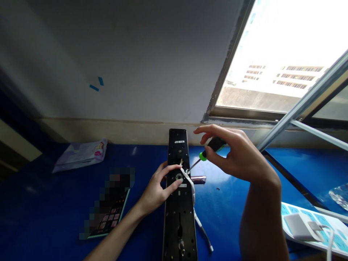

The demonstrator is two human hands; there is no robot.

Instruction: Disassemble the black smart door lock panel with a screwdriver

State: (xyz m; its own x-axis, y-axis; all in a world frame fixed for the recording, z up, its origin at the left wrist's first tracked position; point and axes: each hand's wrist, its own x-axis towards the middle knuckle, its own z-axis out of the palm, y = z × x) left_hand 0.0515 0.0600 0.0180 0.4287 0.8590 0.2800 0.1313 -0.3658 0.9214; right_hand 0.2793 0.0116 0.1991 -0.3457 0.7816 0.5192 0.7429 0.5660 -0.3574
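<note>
A long black metal housing with holes and small labels lies lengthwise on the blue table. My left hand rests across its left side, thumb and forefinger reaching the top face around a round fitting, the forefinger by a white-wrapped cable. That cable runs down the housing's right edge and ends in a small plug on the table. My right hand grips the black and green handle of a screwdriver. The screwdriver slants down left, its tip at the housing's right edge near the cable; the exact contact is too small to tell.
A shiny purplish cylinder lies right of the housing. A phone-like device, partly blurred, and a plastic packet are at left. On the right are a power strip with a white charger and a metal frame bar.
</note>
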